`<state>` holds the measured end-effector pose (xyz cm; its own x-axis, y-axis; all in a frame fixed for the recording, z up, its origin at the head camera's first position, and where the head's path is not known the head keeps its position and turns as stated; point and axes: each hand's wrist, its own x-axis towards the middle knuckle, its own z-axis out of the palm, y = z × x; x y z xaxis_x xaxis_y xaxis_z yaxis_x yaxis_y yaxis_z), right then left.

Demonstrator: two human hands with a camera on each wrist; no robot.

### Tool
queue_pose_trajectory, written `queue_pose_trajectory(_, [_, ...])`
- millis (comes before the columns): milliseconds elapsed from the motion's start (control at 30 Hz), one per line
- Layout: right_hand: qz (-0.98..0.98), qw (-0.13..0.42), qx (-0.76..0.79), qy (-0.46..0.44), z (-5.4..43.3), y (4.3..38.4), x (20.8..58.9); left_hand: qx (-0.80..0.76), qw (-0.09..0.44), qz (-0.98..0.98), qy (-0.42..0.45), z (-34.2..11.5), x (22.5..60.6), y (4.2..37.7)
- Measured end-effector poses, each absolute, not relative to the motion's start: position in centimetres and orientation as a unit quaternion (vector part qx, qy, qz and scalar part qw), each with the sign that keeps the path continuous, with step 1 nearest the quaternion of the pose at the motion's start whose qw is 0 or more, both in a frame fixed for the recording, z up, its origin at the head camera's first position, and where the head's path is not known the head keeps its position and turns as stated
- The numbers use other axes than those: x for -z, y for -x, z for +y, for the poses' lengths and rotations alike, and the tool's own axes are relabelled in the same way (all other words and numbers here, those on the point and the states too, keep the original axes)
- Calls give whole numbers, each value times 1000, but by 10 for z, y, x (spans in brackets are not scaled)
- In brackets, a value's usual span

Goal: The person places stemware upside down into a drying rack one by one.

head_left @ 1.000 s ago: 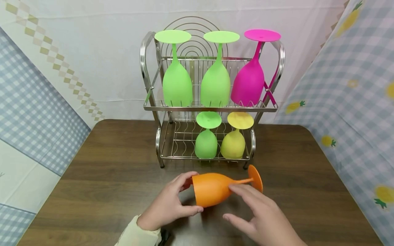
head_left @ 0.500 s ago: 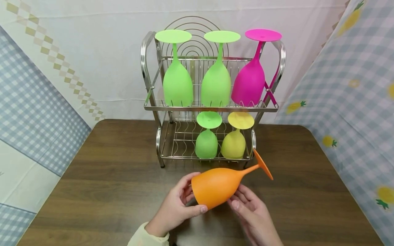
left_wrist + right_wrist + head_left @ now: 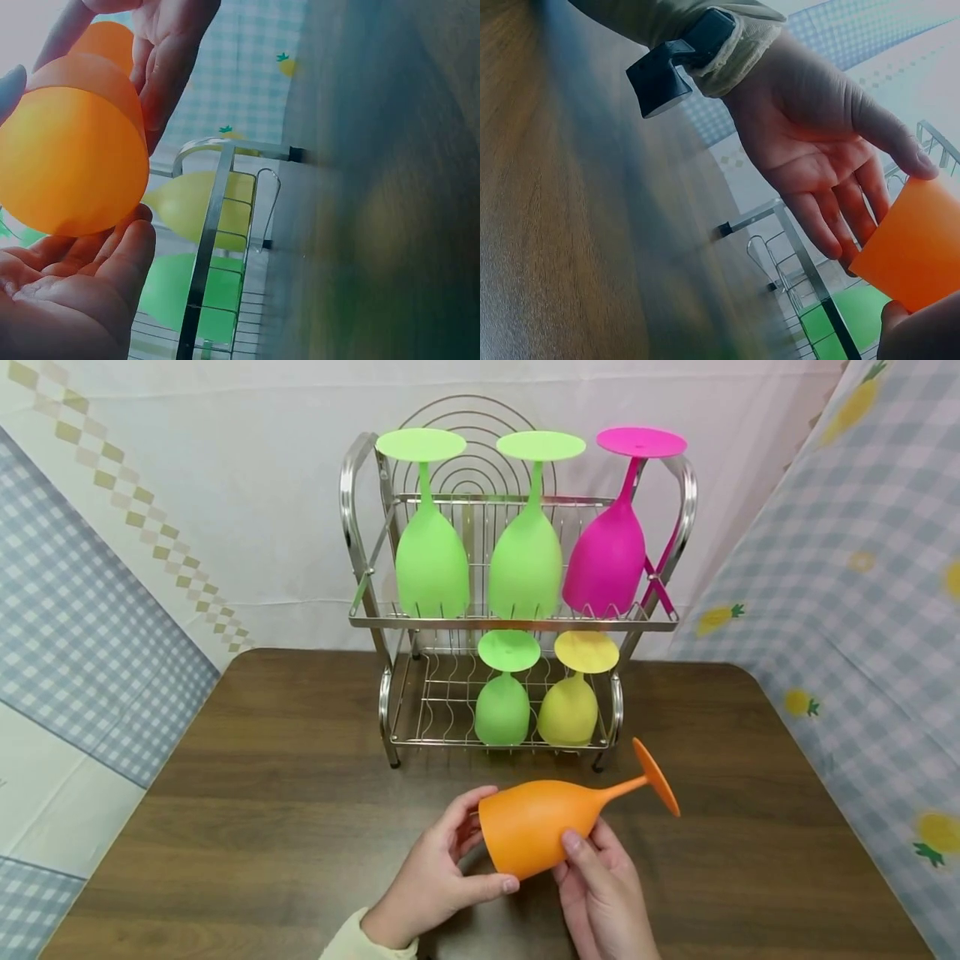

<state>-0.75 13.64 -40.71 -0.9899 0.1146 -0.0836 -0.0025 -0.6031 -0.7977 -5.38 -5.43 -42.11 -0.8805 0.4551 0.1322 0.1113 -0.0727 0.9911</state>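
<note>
An orange plastic goblet is held on its side above the tabletop in the head view, its mouth to the left and its foot tilted up to the right. My left hand holds it at the rim, thumb below and fingers on the far side. Around the lower bowl near the stem, my right hand grips it with the thumb on the near face. The left wrist view looks at the orange bowl between both hands. Across the right wrist view, the left hand touches the rim.
A two-tier metal dish rack stands behind. Upside-down goblets fill its top tier: two light green and one magenta. Below stand a green goblet and a yellow one. The brown table is flanked by checked cloth.
My right hand has shifted from above the stem to beneath the bowl and now grips it. The goblet's foot end has swung up and right; the left hand moved slightly right with it.
</note>
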Motion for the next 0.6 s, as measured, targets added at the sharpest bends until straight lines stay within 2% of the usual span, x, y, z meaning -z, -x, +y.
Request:
queue_pose_trajectory(100, [-437, 39, -897, 52, 135, 8, 408, -681, 104, 689, -224, -57, 421, 53])
queue_pose_trajectory(300, [-478, 53, -874, 73, 134, 14, 410, -592, 12, 766, -250, -71, 423, 53])
queue_pose_trajectory(600, [-608, 95, -777, 133, 135, 30, 402, -514, -138, 824, -195, -108, 425, 86])
